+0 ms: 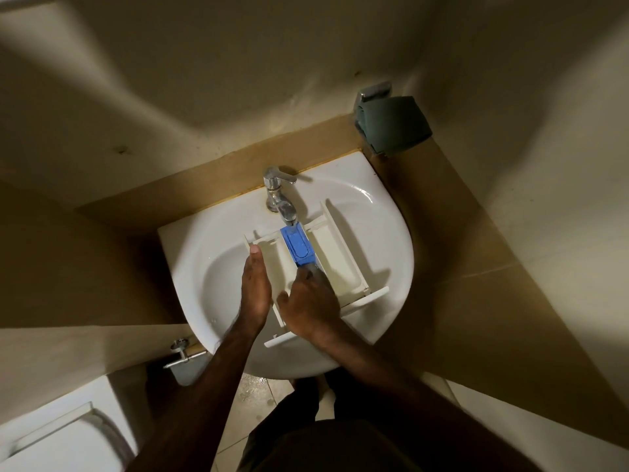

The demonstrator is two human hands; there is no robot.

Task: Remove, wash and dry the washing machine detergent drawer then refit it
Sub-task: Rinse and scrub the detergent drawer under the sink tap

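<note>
Down by the person's feet, wet floor tiles (253, 391) show below the white basin (204, 267), with the corner of a toilet (54, 434) off to the left. Over the basin, two bare forearms reach in. The left hand (254, 287) lies flat with straight fingers along the left outer wall of the detergent drawer (343, 264), its fingertips near the drawer's far corner. The right hand (308, 310) rests on the near end of the drawer, its fingers bent down into the middle compartment; in this dim light it seems to be rubbing inside rather than gripping anything, though that is not certain. The drawer sits tilted across the bowl, front panel nearest the person, its three compartments facing up. A blue insert (297, 247) fills the far part of the middle compartment, directly under the spout of the chrome tap (279, 192). Beyond, on the wall at the far right, a dark green cloth (391, 126) hangs from a metal holder.
</note>
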